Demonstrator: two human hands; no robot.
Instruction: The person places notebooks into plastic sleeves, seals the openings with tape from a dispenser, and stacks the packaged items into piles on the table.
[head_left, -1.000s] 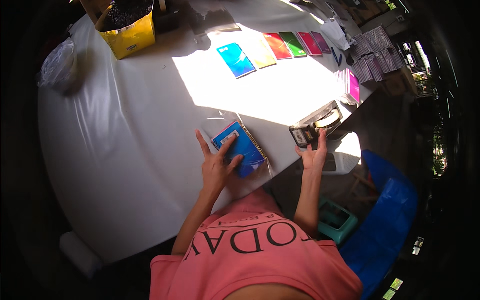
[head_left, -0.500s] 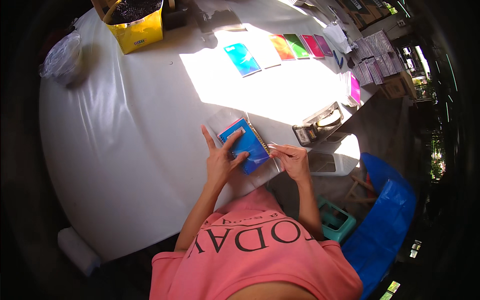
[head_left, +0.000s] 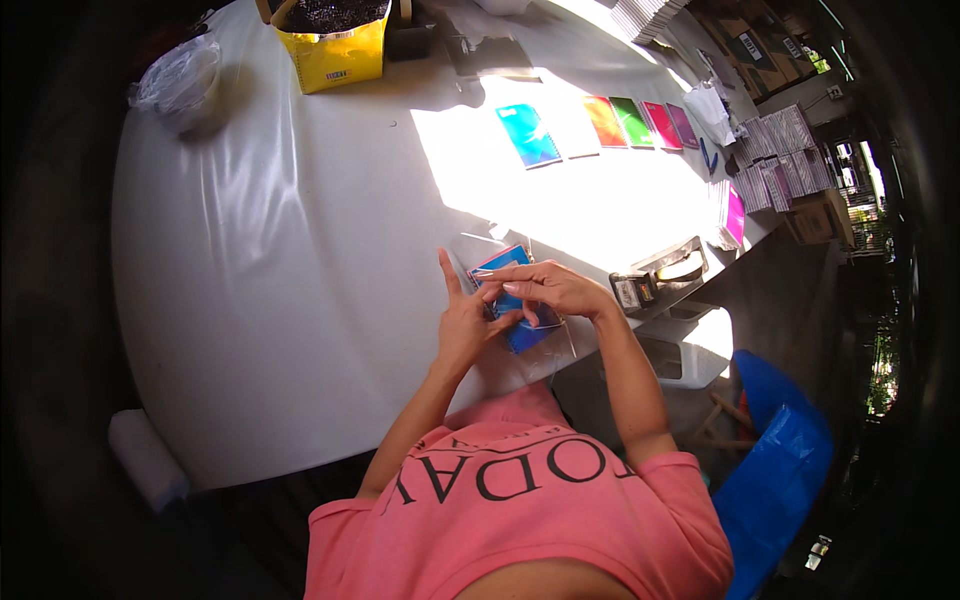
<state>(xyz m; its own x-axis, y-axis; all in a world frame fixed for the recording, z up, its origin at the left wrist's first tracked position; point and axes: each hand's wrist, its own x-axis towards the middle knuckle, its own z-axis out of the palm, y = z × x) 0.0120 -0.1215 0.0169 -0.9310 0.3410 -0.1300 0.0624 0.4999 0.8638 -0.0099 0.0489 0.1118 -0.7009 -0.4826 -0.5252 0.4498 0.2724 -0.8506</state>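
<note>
1. Now a blue spiral-bound notebook (head_left: 524, 337) lies tilted near the middle of the frame, on a table under a glossy pale cover (head_left: 250, 320); clear plastic film (head_left: 562, 343) shows at its lower right.
2. The bare left hand (head_left: 465, 325) has stayed on the notebook, fingers spread apart, with one reaching past its left edge.
3. The bare right hand (head_left: 568, 290) has moved most: a second ago by the dispenser, then at the notebook's right edge, it now arches over the cover, fingertips beside the left hand's. A thin pale strip shows there; I cannot tell whether the fingers are pinched on it.
4. This suggests the work has passed from the notebook's edge to its face, perhaps with tape on film.
5. Right of centre, a black tape dispenser (head_left: 634, 290) with a pale roll stands untouched.
6. Farther out, a row of coloured notebooks (head_left: 605, 125) lies upper right; a yellow box (head_left: 335, 60) stands upper left.
</note>
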